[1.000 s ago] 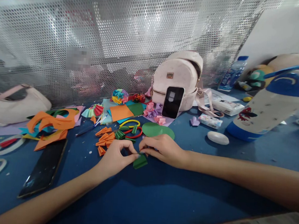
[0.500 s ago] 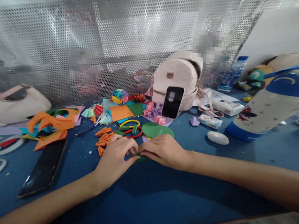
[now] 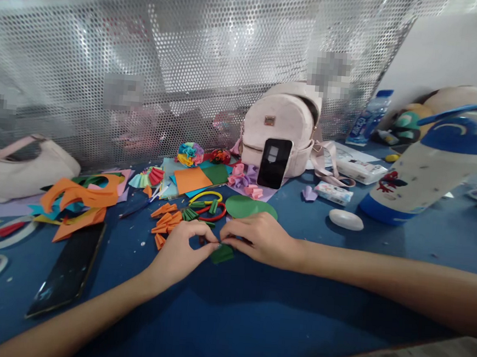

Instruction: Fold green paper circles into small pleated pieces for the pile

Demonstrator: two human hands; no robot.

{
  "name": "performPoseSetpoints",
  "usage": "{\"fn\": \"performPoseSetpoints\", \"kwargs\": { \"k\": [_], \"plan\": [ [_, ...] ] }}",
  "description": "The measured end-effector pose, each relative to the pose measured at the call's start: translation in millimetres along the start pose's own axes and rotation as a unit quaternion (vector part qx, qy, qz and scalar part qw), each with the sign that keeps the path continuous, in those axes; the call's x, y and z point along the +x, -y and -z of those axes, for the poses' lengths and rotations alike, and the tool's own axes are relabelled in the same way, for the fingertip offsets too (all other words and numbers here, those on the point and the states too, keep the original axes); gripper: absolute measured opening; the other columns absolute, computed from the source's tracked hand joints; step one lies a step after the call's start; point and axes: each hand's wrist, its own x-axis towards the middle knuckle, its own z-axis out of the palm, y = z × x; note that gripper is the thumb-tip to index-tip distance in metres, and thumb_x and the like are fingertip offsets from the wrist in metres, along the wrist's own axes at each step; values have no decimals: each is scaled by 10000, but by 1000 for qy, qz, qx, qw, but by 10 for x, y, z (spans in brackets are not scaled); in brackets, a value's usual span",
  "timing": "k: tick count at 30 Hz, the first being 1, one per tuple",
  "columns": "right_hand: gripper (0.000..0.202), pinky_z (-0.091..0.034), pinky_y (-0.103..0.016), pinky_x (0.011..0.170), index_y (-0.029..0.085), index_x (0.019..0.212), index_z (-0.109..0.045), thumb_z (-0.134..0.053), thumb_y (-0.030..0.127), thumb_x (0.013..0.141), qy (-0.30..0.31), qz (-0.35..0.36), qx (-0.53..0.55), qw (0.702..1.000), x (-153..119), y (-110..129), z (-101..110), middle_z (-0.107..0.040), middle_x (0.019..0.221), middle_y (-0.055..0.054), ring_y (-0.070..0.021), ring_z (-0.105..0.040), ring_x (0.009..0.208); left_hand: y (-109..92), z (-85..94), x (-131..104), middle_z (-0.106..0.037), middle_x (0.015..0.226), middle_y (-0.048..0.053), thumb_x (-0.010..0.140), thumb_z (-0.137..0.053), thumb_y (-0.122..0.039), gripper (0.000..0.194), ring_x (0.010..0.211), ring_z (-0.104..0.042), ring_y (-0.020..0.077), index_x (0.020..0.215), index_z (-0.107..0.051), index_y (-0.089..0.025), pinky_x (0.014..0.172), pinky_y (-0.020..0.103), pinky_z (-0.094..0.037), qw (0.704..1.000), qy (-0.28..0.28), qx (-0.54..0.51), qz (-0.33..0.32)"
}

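Thing in hand: small folded green paper piece (image 3: 222, 253), lying on the blue tabletop (image 3: 253, 311), just in front of both hands.
Left hand (image 3: 179, 251): fingers curled, thumb and forefinger pinched narrow on the near-left edge of the paper.
Right hand (image 3: 258, 238): palm down, fingertips pressed on the paper's upper edge; holding it flat against the tabletop.
Weight: judged very light; a breath or a sleeve could shift it.
Stiffness: thin craft paper, pleated; likely springs open unless kept pinched.
Fragility: creases and tears easily; light pressure is enough.
Slip: smooth sheet on a smooth top, likely to slide if pushed sideways.
Where to hold: at the folded end, thumb over forefinger, across all the pleats.
Nearby: green paper circle (image 3: 250, 207) just behind the right hand; orange folded pieces (image 3: 164, 222) and green folded pieces (image 3: 190, 213) beside the left hand; black phone (image 3: 68, 272) well apart, left.
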Motion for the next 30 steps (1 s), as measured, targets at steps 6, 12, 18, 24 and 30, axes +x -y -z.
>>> {"fn": "performPoseSetpoints", "kwargs": {
  "k": [6, 12, 18, 24, 30],
  "plan": [
    [207, -357, -241, 616, 199, 960, -657, -489, 273, 1055, 9, 24, -9, 1000, 16, 18, 31, -713, 874, -4, -121, -614, 716, 1, 10, 26, -644, 624, -16, 730, -704, -231, 114, 638, -571, 157, 640, -660, -177, 658, 263, -445, 994, 35, -81, 57],
    [213, -368, -263, 643, 185, 949, -643, -451, 213, 1037, 30, 37, -43, 998, 22, 97, 61, -667, 874, -30, -150, -597, 775, 15, -17, 10, -644, 647, -19, 742, -714, -184, 118, 670, -573, 166, 640, -653, -185, 674, 275, -426, 999, 14, -30, 36],
    [201, -361, -265, 633, 193, 917, -638, -464, 192, 1016, -16, 43, -38, 998, 18, 62, 56, -676, 872, -31, -149, -588, 748, 12, 16, 8, -743, 789, 2, 784, -737, -182, 67, 824, -649, 216, 731, -742, -222, 846, 346, -429, 998, -1, 43, -35],
    [196, -361, -253, 640, 189, 921, -642, -482, 218, 1030, -20, 45, -13, 999, 15, 49, 42, -668, 855, -30, -143, -578, 737, 33, 80, 57, -732, 697, 15, 776, -677, -220, 103, 689, -654, 180, 708, -746, -183, 692, 276, -486, 994, 72, -67, 41],
    [250, -373, -233, 628, 182, 802, -596, -558, 309, 1014, -48, -31, 108, 992, 52, 10, 61, -590, 770, -3, -129, -520, 671, 26, 147, 88, -723, 634, 35, 718, -715, -266, 122, 608, -631, 158, 676, -750, -157, 619, 254, -478, 983, 92, -136, 78]
  ]
}}
